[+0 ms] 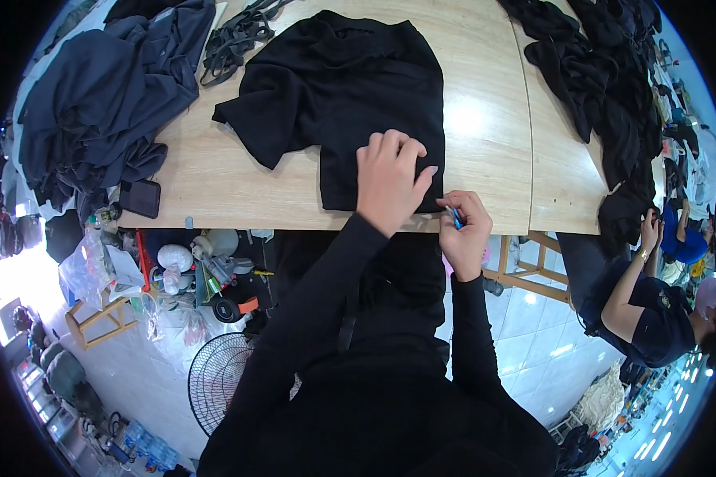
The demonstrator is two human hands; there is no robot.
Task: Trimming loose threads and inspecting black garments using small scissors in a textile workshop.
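Note:
A pair of black shorts (pixel 366 87) lies spread on the wooden table, one leg reaching the front edge. My left hand (pixel 391 179) rests on that leg near its hem, fingers bent and a little apart, pressing on the cloth. At the hem's right corner is my right hand (pixel 465 226), closed around a small blue tool (pixel 456 217) with a pale tip. Thumb and forefinger meet right beside the cloth edge. Most of the tool is hidden in the fingers, so its exact kind does not show.
Dark garments (pixel 111 95) are heaped on the left, with a black phone (pixel 141 198) beside them. Black straps (pixel 239 36) lie behind. More black cloth (pixel 597 79) covers the table's right part, where a co-worker (pixel 640 310) handles it. A fan (pixel 219 378) stands below left.

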